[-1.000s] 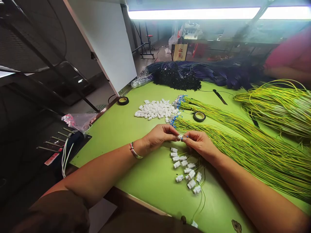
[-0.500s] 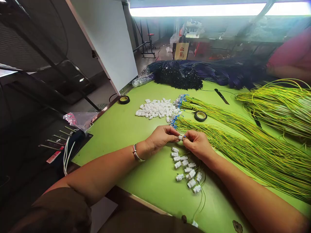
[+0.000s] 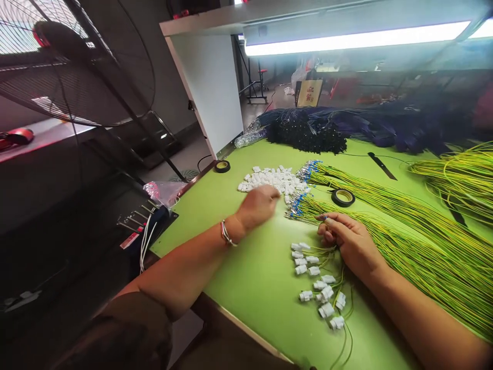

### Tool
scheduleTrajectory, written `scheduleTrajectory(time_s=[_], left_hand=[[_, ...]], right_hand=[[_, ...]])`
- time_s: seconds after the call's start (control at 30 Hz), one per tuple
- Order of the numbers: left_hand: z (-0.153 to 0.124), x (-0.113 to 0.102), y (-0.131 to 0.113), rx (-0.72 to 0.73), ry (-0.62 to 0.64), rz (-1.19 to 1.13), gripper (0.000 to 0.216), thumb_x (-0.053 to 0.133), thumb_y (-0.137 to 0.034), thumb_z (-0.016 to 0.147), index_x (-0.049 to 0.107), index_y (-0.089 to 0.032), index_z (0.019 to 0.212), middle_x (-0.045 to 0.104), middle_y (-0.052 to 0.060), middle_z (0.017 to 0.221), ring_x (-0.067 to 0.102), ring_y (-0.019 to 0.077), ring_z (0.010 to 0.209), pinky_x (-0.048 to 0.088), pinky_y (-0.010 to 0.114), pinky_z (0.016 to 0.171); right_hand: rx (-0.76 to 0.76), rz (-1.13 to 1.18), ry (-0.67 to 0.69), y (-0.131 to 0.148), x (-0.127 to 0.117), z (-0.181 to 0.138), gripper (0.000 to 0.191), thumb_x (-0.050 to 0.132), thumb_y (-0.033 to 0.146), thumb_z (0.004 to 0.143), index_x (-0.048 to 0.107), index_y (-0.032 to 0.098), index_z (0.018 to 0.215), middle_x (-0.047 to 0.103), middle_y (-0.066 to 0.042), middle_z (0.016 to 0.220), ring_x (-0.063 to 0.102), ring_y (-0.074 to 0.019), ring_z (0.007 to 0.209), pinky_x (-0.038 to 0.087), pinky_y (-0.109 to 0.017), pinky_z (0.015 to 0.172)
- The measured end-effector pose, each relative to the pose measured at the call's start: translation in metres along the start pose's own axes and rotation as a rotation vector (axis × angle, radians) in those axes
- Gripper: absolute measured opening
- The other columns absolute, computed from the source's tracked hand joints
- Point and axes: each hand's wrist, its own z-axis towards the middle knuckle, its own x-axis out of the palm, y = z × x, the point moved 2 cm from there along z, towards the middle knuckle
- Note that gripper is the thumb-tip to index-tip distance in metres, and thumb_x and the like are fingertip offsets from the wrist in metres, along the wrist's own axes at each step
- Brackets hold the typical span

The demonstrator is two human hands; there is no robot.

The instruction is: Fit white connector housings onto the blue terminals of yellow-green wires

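Note:
My left hand [image 3: 259, 206], blurred by motion, is at the near edge of a heap of white plastic connector housings [image 3: 271, 177]; its fingertips do not show clearly. Thumb and fingers of my right hand [image 3: 348, 234] are pinched together on a wire, and a bit of its blue terminal [image 3: 325, 218] shows between them. Close to that hand lie bundles of yellow-green wires [image 3: 389, 231] with blue-sleeved metal terminals [image 3: 296, 204] at their left ends. Several white connectors fitted on wires [image 3: 325, 294] are spread on the green table [image 3: 246, 288], below my right hand.
Black tape rolls lie at the table's left edge [image 3: 222, 166] and among the wires [image 3: 342, 197]. Dark wire bundles with black connectors [image 3: 308, 136] fill the back. A dark flat strip [image 3: 382, 165] lies at right. A large fan [image 3: 77, 67] stands left, beside a white panel [image 3: 211, 87].
My left hand has left the right hand and moved away to the connector heap. A white connector no longer shows between my fingers. The view has swung left.

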Motion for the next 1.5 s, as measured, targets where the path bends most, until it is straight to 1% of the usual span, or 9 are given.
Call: scheduleTrajectory(time_s=[0.07, 0.17, 0.4, 0.53, 0.7, 0.8, 1.13, 1.37, 1.5], left_hand=[[0.012, -0.005, 0.021, -0.101, -0.070, 0.176, 0.019, 0.056, -0.019, 0.081, 0.069, -0.012, 0.092, 0.066, 0.014, 0.096, 0.060, 0.0234, 0.090, 0.045, 0.035, 0.084], [0.021, -0.002, 0.039, -0.117, 0.017, 0.304, 0.018, 0.057, -0.018, 0.080, 0.069, -0.013, 0.092, 0.066, 0.013, 0.098, 0.059, 0.0236, 0.092, 0.045, 0.034, 0.083], [0.017, -0.009, 0.033, -0.110, 0.053, 0.380, 0.024, 0.051, -0.018, 0.082, 0.072, -0.017, 0.095, 0.067, 0.011, 0.098, 0.060, 0.0235, 0.096, 0.045, 0.034, 0.086], [0.016, -0.015, 0.019, -0.128, 0.012, 0.002, 0.024, 0.055, -0.021, 0.082, 0.070, -0.015, 0.099, 0.067, 0.008, 0.088, 0.061, 0.0187, 0.082, 0.048, 0.032, 0.078], [-0.002, 0.012, -0.008, -0.364, 0.350, -0.938, 0.021, 0.070, -0.023, 0.073, 0.065, -0.012, 0.090, 0.062, 0.001, 0.067, 0.059, 0.0089, 0.059, 0.048, 0.022, 0.058], [-0.011, 0.029, -0.017, -0.521, 0.463, -1.227, 0.027, 0.078, -0.018, 0.065, 0.062, -0.010, 0.085, 0.065, 0.003, 0.071, 0.065, 0.0104, 0.065, 0.050, 0.020, 0.062], [-0.015, 0.040, -0.018, -0.616, 0.525, -1.344, 0.029, 0.082, -0.015, 0.061, 0.062, -0.008, 0.081, 0.065, 0.003, 0.067, 0.067, 0.0109, 0.064, 0.051, 0.020, 0.064], [-0.017, 0.042, -0.022, -0.430, 0.392, -1.254, 0.031, 0.083, -0.019, 0.058, 0.064, -0.007, 0.080, 0.068, 0.005, 0.072, 0.066, 0.0114, 0.066, 0.051, 0.023, 0.067], [-0.017, 0.041, -0.025, -0.399, 0.416, -1.226, 0.032, 0.082, -0.024, 0.061, 0.064, -0.008, 0.082, 0.068, 0.006, 0.069, 0.065, 0.0113, 0.061, 0.051, 0.023, 0.063]], right_hand=[[-0.020, -0.009, -0.003, 0.001, 0.002, -0.001, 0.025, 0.067, 0.040, 0.076, 0.066, 0.018, 0.088, 0.062, -0.001, 0.068, 0.047, -0.0089, 0.053, 0.047, -0.024, 0.054], [-0.029, -0.094, 0.016, 0.002, 0.005, -0.001, 0.028, 0.067, 0.042, 0.075, 0.065, 0.016, 0.086, 0.063, -0.002, 0.068, 0.048, -0.0093, 0.053, 0.046, -0.024, 0.053], [0.006, -0.231, 0.009, 0.000, 0.008, 0.000, 0.032, 0.065, 0.042, 0.073, 0.060, 0.015, 0.089, 0.065, -0.001, 0.058, 0.035, -0.0060, 0.038, 0.027, -0.020, 0.037], [0.000, -0.307, 0.024, 0.002, 0.010, 0.000, 0.021, 0.062, 0.036, 0.072, 0.058, 0.016, 0.070, 0.061, 0.000, 0.054, 0.039, -0.0073, 0.043, 0.029, -0.021, 0.042], [-0.060, -0.372, 0.000, 0.006, 0.013, -0.002, 0.019, 0.060, 0.033, 0.069, 0.056, 0.016, 0.061, 0.045, 0.005, 0.050, 0.034, -0.0075, 0.048, 0.028, -0.023, 0.046], [-0.082, -0.417, 0.038, 0.007, 0.014, -0.002, 0.019, 0.057, 0.032, 0.068, 0.056, 0.016, 0.058, 0.044, 0.004, 0.052, 0.034, -0.0082, 0.050, 0.028, -0.023, 0.049], [-0.079, -0.492, 0.099, 0.007, 0.016, -0.003, 0.017, 0.051, 0.029, 0.066, 0.054, 0.016, 0.055, 0.042, 0.004, 0.051, 0.034, -0.0090, 0.051, 0.028, -0.024, 0.050], [0.002, -0.446, 0.192, 0.011, 0.013, -0.002, 0.016, 0.049, 0.028, 0.066, 0.054, 0.017, 0.055, 0.037, 0.005, 0.045, 0.030, -0.0085, 0.046, 0.022, -0.024, 0.047], [0.052, -0.406, 0.219, 0.013, 0.010, -0.001, 0.017, 0.049, 0.030, 0.067, 0.052, 0.017, 0.056, 0.036, 0.006, 0.045, 0.027, -0.0076, 0.045, 0.020, -0.024, 0.045]])
